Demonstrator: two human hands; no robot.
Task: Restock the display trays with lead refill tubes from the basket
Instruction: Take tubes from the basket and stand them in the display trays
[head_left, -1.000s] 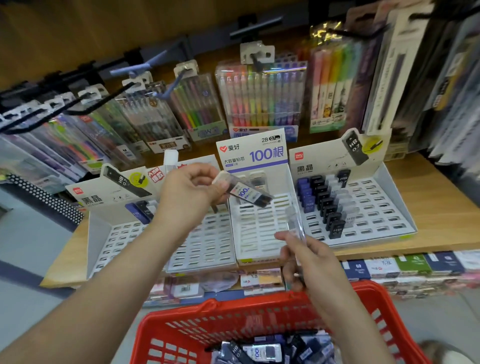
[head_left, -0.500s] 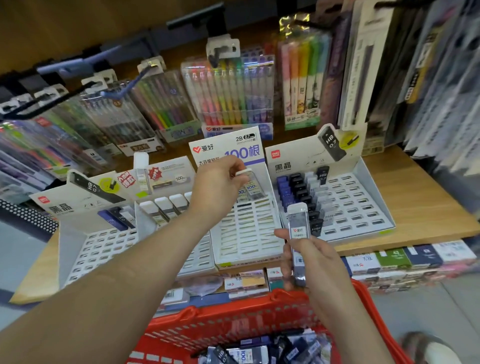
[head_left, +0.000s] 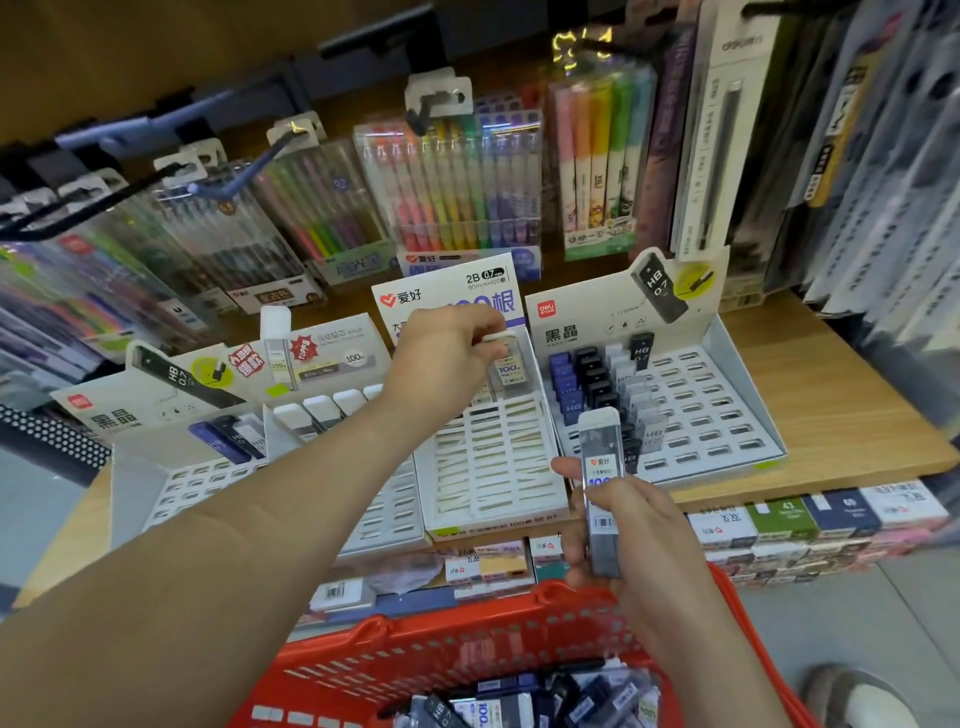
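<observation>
Both hands hold tubes. The left hand (head_left: 447, 358), arm stretched forward, pinches a clear plastic lead tube with a white cap (head_left: 510, 366) at the back row of the middle white slotted tray (head_left: 493, 467). Next, I think, it must be pushed down into a slot. The right hand (head_left: 644, 545) grips a second clear tube (head_left: 601, 457) upright, just above the red plastic basket (head_left: 467, 654).

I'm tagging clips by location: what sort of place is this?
Most likely a stationery shop aisle: hanging pen packs, shelf display trays of lead refills, and a red shopping basket below.
</observation>
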